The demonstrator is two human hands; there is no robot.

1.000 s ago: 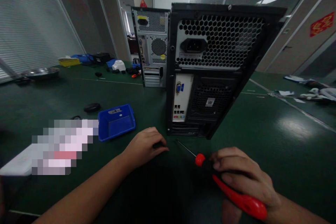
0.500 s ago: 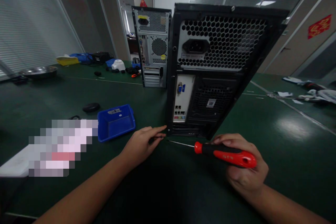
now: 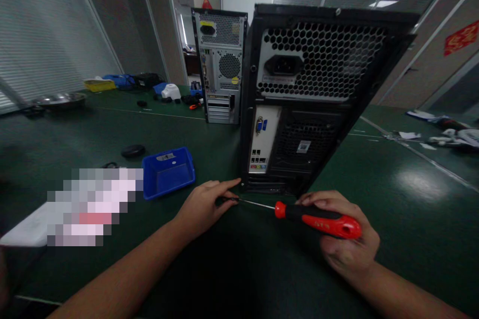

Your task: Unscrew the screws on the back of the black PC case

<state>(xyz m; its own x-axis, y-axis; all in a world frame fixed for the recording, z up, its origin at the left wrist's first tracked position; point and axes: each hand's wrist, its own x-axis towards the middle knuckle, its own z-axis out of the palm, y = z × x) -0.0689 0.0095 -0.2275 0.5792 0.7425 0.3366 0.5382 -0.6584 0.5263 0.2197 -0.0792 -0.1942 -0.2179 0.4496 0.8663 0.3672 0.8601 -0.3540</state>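
Observation:
My right hand (image 3: 346,234) is wrapped round the red and black handle of a screwdriver (image 3: 318,220). Its thin shaft points left, and the tip meets the fingertips of my left hand (image 3: 205,202). Between thumb and fingers, my left hand pinches a tiny dark piece that looks like a screw, mostly hidden. The left index finger stretches to the lower left corner of a black computer case (image 3: 307,134). The case stands upright with its back facing me, showing a honeycomb grille, a power socket and ports.
A blue plastic tray (image 3: 168,173) sits left of my left hand, with a black computer mouse (image 3: 133,151) behind it. A second computer case (image 3: 223,67) stands farther back. Blurred-out white and pink items lie at left. Papers and tools lie far right on the green table (image 3: 404,219).
The screwdriver tip has moved slightly left and now reaches my left fingertips; a small gap was there before. The whole view has shifted a little.

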